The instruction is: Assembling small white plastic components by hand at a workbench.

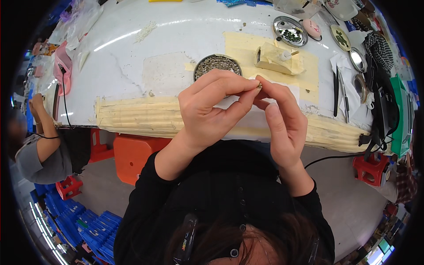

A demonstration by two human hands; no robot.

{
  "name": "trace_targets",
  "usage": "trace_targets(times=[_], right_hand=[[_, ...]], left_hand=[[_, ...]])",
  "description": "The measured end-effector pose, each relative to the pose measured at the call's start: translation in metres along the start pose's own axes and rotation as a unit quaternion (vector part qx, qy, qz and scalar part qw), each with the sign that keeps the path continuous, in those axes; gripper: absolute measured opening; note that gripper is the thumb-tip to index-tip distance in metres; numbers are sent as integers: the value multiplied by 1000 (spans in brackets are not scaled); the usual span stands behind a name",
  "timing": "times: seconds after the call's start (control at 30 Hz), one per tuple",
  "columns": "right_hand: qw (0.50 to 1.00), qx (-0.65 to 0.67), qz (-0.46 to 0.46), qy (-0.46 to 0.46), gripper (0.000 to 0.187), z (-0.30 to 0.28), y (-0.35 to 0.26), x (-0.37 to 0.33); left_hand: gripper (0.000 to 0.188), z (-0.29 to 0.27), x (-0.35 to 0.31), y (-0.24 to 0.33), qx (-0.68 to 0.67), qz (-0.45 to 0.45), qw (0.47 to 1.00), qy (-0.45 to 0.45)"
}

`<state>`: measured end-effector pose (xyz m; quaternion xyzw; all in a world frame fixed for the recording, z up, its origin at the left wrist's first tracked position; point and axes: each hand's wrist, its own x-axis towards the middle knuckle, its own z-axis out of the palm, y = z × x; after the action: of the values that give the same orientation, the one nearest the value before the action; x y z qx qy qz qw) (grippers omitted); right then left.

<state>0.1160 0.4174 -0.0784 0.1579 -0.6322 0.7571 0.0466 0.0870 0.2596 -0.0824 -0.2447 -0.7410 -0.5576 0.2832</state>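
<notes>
Above the near edge of the table, my left hand (207,108) pinches a small brownish-gold piece (259,86) between thumb and forefinger. It is too small to tell its kind. My right hand (287,121) meets it from the other side, its forefinger tip at the piece and its thumb held apart from the fingers. Just beyond my left hand stands a round metal dish (195,70) full of small grey-brown pieces (217,63). My left fingers hide part of its near side.
A paper-taped block (274,59) with a white nozzle lies right of the dish. Farther right are a metal plate (301,39) of dark green bits, a pink oval case (312,28) and tweezers (336,92). Padded tape (137,114) lines the table edge. Another person (42,145) sits left.
</notes>
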Motion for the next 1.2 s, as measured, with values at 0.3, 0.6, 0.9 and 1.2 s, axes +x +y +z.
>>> trace_targets(times=[0.3, 0.6, 0.9, 1.2], right_hand=[[969, 228, 94, -11, 37, -9, 3, 0], [908, -350, -231, 25, 37, -8, 5, 4], [991, -119, -66, -8, 37, -8, 4, 2], [935, 282, 213, -15, 31, -17, -1, 8]], left_hand=[[19, 1, 1, 2, 5, 0, 1000, 1], [19, 4, 2, 1, 3, -10, 1000, 24], [18, 1, 1, 2, -1, -14, 1000, 8], [21, 0, 1, 1, -10, 14, 1000, -8]])
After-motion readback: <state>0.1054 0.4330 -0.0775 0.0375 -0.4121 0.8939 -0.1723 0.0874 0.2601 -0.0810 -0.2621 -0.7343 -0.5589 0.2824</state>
